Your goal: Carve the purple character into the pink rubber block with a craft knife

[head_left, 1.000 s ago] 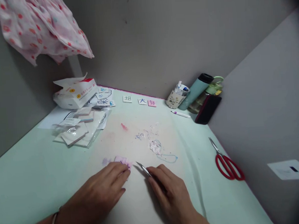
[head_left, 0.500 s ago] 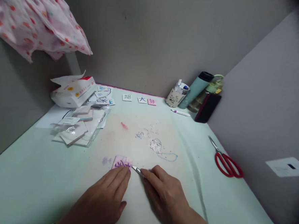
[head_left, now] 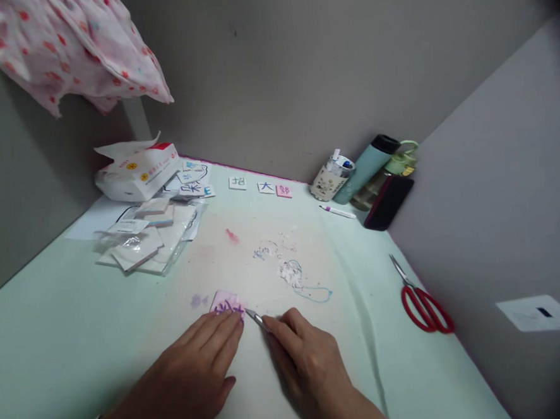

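Note:
A small pink block [head_left: 227, 300] with purple characters lies flat on the pale table mat [head_left: 252, 375]. The fingertips of my left hand [head_left: 194, 360] press on its near part and hide that part; the fingers are stretched out side by side. Pinched in my right hand [head_left: 308, 359] is a metal craft knife [head_left: 257, 319], its blade tip at the right edge of the block. White shavings [head_left: 291, 273] lie beyond my right hand, with a thin blue loop drawn beside them.
Red-handled scissors [head_left: 425, 305] lie at the right. Behind stand a pen cup [head_left: 331, 180], a teal bottle [head_left: 367, 166] and a phone [head_left: 388, 203]. Bagged blocks [head_left: 144, 240] and a tissue pack [head_left: 140, 170] are at the left. Small carved blocks [head_left: 266, 187] line the back.

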Tool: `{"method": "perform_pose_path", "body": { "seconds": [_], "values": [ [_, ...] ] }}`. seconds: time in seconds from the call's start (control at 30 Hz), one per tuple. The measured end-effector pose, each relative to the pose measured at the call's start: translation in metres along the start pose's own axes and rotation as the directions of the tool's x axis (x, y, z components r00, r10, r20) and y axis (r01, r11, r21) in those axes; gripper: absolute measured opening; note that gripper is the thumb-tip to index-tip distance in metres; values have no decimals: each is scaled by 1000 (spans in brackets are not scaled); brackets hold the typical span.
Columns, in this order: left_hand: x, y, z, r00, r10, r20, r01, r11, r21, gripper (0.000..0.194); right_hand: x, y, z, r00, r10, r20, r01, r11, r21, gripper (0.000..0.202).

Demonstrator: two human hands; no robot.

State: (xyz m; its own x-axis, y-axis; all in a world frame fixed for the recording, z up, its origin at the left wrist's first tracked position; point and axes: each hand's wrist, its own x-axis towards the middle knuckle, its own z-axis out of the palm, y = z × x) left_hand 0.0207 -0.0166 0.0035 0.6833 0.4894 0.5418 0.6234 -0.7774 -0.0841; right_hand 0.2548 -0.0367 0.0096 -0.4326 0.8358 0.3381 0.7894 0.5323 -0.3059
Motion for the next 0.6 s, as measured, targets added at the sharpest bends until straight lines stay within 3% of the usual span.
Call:
{"method": "perform_pose_path", "body": {
  "seconds": [0.27, 0.6],
  "values": [
    [-4, 0, 1, 999, 10, 46, -10, 1000, -3, 38, 1, 0, 1, 1000, -6, 2, 6, 1000, -19, 31],
    [-1, -2, -2, 1000, 1, 28, -1, 1000, -10, 38, 3, 0, 2, 1000, -5, -8, 5, 999, -48, 31]
  ]
}}
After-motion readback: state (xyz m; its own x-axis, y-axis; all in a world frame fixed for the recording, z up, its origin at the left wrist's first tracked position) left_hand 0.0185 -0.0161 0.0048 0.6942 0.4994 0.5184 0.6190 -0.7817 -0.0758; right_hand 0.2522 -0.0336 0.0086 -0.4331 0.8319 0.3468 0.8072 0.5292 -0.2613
